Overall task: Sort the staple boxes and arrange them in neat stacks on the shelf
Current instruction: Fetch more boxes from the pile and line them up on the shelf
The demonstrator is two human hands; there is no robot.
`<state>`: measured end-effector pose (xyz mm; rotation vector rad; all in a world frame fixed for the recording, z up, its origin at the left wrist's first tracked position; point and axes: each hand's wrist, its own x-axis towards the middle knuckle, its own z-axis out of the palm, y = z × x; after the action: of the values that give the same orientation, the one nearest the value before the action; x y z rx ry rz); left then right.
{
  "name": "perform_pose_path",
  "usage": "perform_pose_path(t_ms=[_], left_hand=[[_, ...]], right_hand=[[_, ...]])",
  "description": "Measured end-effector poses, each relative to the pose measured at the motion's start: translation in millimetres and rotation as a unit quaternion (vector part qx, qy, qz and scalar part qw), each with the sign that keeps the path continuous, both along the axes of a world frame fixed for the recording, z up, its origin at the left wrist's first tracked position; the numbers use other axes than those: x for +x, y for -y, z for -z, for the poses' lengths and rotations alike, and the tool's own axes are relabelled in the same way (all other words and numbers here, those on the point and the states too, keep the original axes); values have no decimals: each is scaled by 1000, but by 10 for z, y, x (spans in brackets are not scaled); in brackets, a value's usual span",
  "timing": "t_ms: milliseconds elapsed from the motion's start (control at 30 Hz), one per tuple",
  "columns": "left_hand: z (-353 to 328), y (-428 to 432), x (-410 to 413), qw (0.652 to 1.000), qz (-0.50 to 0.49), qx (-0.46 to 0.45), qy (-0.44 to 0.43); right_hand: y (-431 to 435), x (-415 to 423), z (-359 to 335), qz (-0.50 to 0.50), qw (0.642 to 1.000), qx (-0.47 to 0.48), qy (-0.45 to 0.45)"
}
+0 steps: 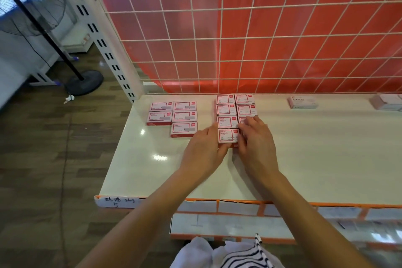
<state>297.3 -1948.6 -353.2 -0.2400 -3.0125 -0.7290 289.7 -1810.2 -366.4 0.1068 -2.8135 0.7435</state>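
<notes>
Red-and-white staple boxes lie flat on the white shelf (315,159). A left group (174,116) of several boxes sits near the shelf's left end. A middle group (236,106) forms two columns running back to the wire grid. My left hand (204,150) and my right hand (255,141) hold the nearest box (228,135) of the left column from both sides, fingers curled at its edges. My right hand covers most of the box beside it in the right column.
A pale box marked STAPLES (302,102) lies at the back right, with more pale boxes (387,102) at the right edge. An orange panel behind a white wire grid (239,39) backs the shelf. A lower shelf (217,224) juts out below. A fan stand (83,82) stands on the floor left.
</notes>
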Motion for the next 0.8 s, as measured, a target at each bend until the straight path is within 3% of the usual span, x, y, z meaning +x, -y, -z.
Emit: perform_pose_path(t_ms=[133, 400, 633, 800], left_hand=[[-26, 211, 40, 998, -24, -56, -16], [-74, 345, 43, 999, -22, -47, -13], [-72, 263, -7, 995, 50, -44, -74], [-56, 25, -4, 985, 100, -78, -115]], right_hand=[[187, 51, 4, -9, 1000, -10, -2], [407, 94, 25, -14, 1000, 9, -10], [352, 174, 3, 21, 999, 28, -28], [151, 290, -55, 43, 994, 35, -90]])
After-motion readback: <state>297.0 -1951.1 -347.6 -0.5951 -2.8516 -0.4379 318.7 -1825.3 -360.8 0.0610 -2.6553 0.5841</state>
